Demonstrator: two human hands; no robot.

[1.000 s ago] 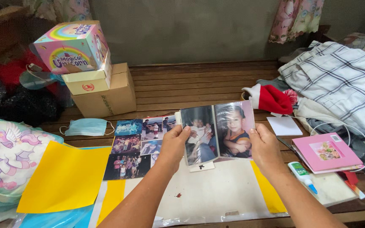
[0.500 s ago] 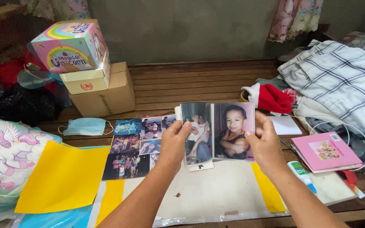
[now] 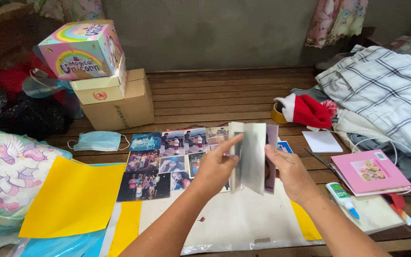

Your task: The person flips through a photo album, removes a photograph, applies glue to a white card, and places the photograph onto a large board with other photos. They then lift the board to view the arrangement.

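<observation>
Now | left hand (image 3: 213,167) and right hand (image 3: 288,170): each grip closed on photo prints (image 3: 253,156), held upright | prints above white sheet (image 3: 224,221), just right of the laid-out photo grid (image 3: 165,162) on the tabletop (image 3: 205,95)

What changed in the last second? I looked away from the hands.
The photo prints held by the left hand and right hand were faced toward the camera; now they are turned nearly edge-on, backs showing. Both hands still hold them. The photos on the table, yellow paper and boxes stayed put.
</observation>
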